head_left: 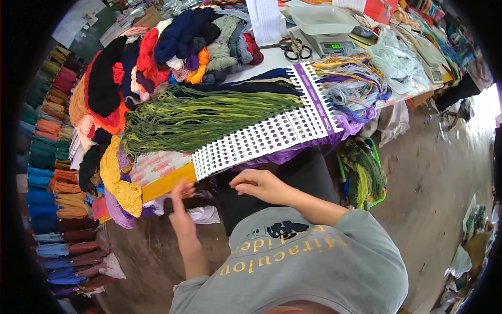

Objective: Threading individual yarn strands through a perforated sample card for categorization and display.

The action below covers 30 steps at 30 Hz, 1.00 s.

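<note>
My right hand hovers over my dark-clad lap, just below the white cards. Its fingers are curled toward the thumb; whatever they may hold is too small to make out. To the left, my left hand is raised beside the table's yellow front edge, its fingers smeared by motion. A row of overlapping white punched cards lies slantwise ahead of both hands. Long green thread bundles hang from the holes and spread leftward over the table. A purple-striped card holds dark navy threads.
Heaped coloured yarn skeins cover the table's left side. Black scissors and a digital scale stand at the back. Loose grey and purple threads lie right. A green basket of threads sits on the floor.
</note>
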Tool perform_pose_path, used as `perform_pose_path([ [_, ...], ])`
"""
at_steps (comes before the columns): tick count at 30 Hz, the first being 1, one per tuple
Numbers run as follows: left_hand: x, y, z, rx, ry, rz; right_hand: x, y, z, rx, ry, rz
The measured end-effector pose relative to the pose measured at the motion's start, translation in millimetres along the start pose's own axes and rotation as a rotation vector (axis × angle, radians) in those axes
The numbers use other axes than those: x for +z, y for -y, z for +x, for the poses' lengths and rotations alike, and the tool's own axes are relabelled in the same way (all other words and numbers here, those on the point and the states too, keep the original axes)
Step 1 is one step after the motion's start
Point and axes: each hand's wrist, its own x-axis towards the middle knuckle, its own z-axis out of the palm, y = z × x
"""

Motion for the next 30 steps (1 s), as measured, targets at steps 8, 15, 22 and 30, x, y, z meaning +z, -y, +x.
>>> perform_pose_path([
  [8,70,2,-24,-0.176,0.510,-0.327,31,-1,-3,-0.022,-0.114,-0.060],
  [15,69,1,-20,-0.381,0.528,-0.536,29,3,-4,0.078,-0.161,0.213],
  [22,74,-3,-21,-0.352,0.516,-0.542,29,-2,-4,-0.017,-0.180,0.103],
  [30,79,-4,-22,-0.313,0.475,-0.483,27,3,-5,-0.001,-0.189,0.020],
])
